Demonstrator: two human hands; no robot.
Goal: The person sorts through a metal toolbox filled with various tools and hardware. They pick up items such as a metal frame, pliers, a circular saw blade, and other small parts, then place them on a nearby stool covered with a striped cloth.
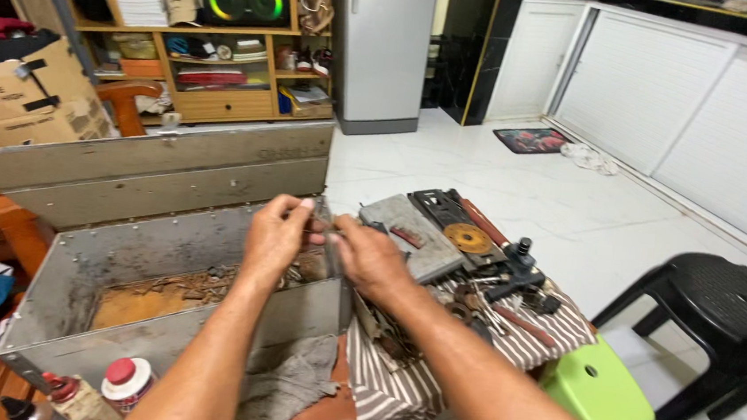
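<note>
white tiled floor (517, 186) shines under bright light. a wooden shelf (217, 55) and a grey fridge (382, 46) stand at the back, white sliding doors (693, 102) right, a black plastic stool (720, 326) nearby.

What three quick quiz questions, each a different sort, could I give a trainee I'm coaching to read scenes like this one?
1. True or false: the left hand and right hand meet over the open grey metal toolbox.
2. What lies under the rusty tools to the right of the box? A) striped cloth B) newspaper C) blue towel
3. What colour is the plastic stool below the cloth's corner?

Key: 1 true; 2 A, the brown-and-white striped cloth; 3 green.
</note>
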